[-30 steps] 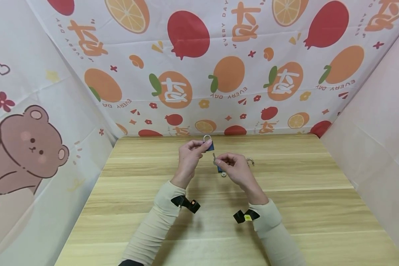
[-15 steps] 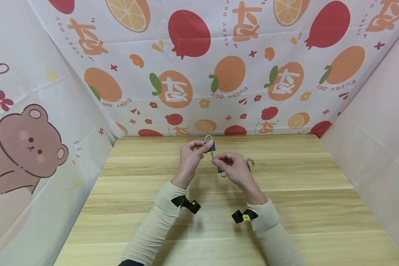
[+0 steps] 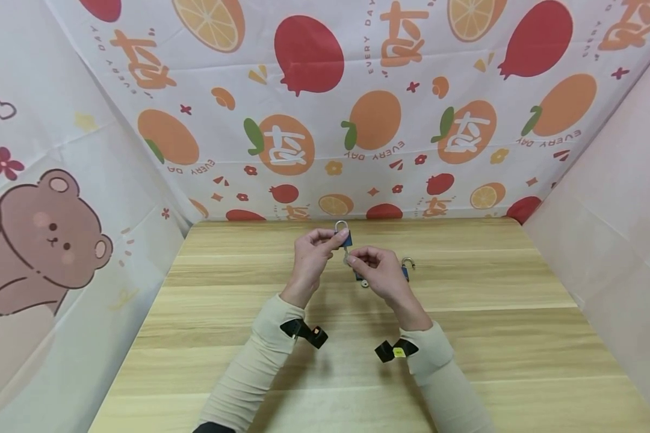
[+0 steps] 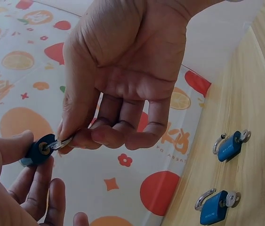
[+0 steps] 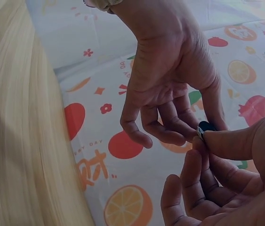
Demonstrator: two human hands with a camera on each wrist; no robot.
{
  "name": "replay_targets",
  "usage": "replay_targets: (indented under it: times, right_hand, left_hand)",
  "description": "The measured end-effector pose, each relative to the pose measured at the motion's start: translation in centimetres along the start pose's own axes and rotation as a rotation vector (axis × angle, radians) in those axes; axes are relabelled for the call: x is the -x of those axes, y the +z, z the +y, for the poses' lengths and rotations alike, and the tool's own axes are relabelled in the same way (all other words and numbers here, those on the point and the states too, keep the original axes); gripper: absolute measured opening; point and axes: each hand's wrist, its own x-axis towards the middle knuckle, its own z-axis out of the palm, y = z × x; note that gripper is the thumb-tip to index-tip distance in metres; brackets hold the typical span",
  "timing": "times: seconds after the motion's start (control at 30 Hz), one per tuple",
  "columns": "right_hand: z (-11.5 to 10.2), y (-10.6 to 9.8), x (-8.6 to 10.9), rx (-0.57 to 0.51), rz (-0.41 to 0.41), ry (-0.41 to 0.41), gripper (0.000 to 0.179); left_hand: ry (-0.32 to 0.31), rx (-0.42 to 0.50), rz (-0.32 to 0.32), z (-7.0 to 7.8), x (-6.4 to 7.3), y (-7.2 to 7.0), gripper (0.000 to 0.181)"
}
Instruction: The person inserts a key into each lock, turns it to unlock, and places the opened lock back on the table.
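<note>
My left hand (image 3: 310,257) grips a small blue padlock (image 3: 347,240) between thumb and fingers, its silver shackle upward. My right hand (image 3: 383,272) pinches a silver key (image 4: 60,144) by its head. In the left wrist view the key's blade meets the round keyhole on the underside of the padlock (image 4: 32,154); how deep it sits is hard to tell. From the right wrist, fingers cover most of the lock, leaving a dark bit of the padlock (image 5: 208,125) in sight.
Two more blue padlocks, one nearer (image 4: 213,208) and one farther (image 4: 229,147), lie on the wooden table (image 3: 222,337), shackles open and keys in them. The right hand partly hides them in the head view. A fruit-print cloth (image 3: 325,132) hangs behind the table.
The key has moved up from below the padlock to its keyhole, as the right hand came slightly leftward. The left hand and padlock shifted a little to the right.
</note>
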Motion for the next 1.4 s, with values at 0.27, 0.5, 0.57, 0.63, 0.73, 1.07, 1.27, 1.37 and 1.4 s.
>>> replay_targets:
  times: [0.27, 0.5, 0.57, 0.63, 0.73, 1.07, 1.27, 1.37, 1.4]
  right_hand:
    - [-0.1, 0.5, 0.0, -0.035, 0.051, 0.023, 0.02]
    - [-0.5, 0.8, 0.1, -0.049, 0.086, 0.039, 0.019]
    - [-0.6, 0.9, 0.1, -0.051, 0.098, 0.033, 0.019]
    - [-0.5, 1.0, 0.1, -0.056, 0.11, 0.027, 0.018]
    - [-0.3, 1.2, 0.1, -0.061, 0.127, 0.025, 0.016]
    - [-0.2, 1.7, 0.0, -0.052, 0.178, 0.026, 0.016]
    - [-0.3, 1.6, -0.1, -0.051, 0.184, 0.033, 0.016]
    - [-0.3, 1.7, -0.2, -0.062, 0.195, 0.032, 0.016]
    - [-0.3, 1.8, -0.2, -0.067, 0.201, 0.029, 0.016]
  left_hand:
    - [0.002, -0.006, 0.008, 0.1, -0.1, 0.3, 0.028]
    - [0.033, -0.028, 0.02, 0.2, -0.2, 0.4, 0.029]
    - [0.036, -0.027, 0.018, 0.1, -0.3, 0.4, 0.029]
    - [0.035, -0.028, 0.017, 0.1, -0.3, 0.4, 0.03]
    - [0.032, -0.026, 0.017, 0.0, -0.3, 0.4, 0.031]
    - [0.025, -0.033, 0.026, -0.3, -0.4, 0.5, 0.033]
    - [0.023, -0.037, 0.027, -0.4, -0.5, 0.6, 0.032]
    - [0.028, -0.037, 0.035, -0.3, -0.5, 0.6, 0.032]
    - [0.029, -0.036, 0.036, -0.3, -0.5, 0.7, 0.032]
